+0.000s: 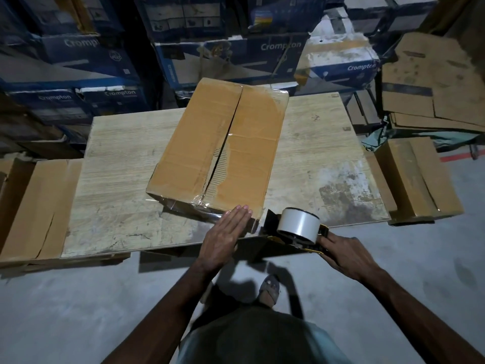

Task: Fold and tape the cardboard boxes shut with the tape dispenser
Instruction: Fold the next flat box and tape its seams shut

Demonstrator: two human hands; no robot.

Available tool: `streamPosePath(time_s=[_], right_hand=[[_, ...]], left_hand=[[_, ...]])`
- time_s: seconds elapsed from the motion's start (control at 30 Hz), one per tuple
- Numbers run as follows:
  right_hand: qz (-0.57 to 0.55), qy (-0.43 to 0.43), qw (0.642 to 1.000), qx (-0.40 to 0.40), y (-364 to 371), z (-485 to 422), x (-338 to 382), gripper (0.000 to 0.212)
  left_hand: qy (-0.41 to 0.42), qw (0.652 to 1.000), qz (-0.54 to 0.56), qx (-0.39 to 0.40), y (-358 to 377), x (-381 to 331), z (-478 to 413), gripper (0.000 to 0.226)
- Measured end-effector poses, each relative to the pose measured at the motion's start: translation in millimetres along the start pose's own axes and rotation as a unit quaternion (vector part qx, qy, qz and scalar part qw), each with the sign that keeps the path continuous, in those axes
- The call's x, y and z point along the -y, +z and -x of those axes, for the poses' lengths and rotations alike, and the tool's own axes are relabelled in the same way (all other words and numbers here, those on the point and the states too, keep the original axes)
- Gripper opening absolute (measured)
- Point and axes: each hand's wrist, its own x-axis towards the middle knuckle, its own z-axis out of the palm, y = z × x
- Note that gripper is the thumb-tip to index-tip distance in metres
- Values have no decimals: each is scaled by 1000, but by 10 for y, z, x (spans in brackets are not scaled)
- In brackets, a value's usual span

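left hand (225,232): being held flat, fingers straight and together, pressed on the near edge of the cardboard box (223,148). right hand (343,256): being curled round the handle of the tape dispenser (296,227), just beside the box's near right corner. box: being kept on the table (118,206), flaps folded. glossy tape is showing at the near end and the centre seam is gaping, so taping is judged part done.

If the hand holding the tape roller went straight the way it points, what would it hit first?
Probably the cardboard box, at its near corner beside the left hand; depth unclear.
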Motion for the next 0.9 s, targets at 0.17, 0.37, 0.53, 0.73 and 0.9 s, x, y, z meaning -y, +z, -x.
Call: streamPosePath(time_s=[0.17,0.37,0.53,0.73,0.9], right_hand=[[-83,24,996,-6,278,-152,135,47],[-157,13,988,-2,586,-194,260,38],[-182,0,983,-15,636,-272,182,39],[-348,92,933,-2,530,-252,302,43],[-393,114,911,45,388,-265,333,41]], left_hand=[[-28,999,2,18,-13,-79,-4,113],[-27,1000,-12,4,6,-147,-15,88],[-45,999,-1,8,25,-156,-43,106],[-50,999,13,17,10,-165,-48,123],[-55,998,4,-1,-48,-171,-70,121]])
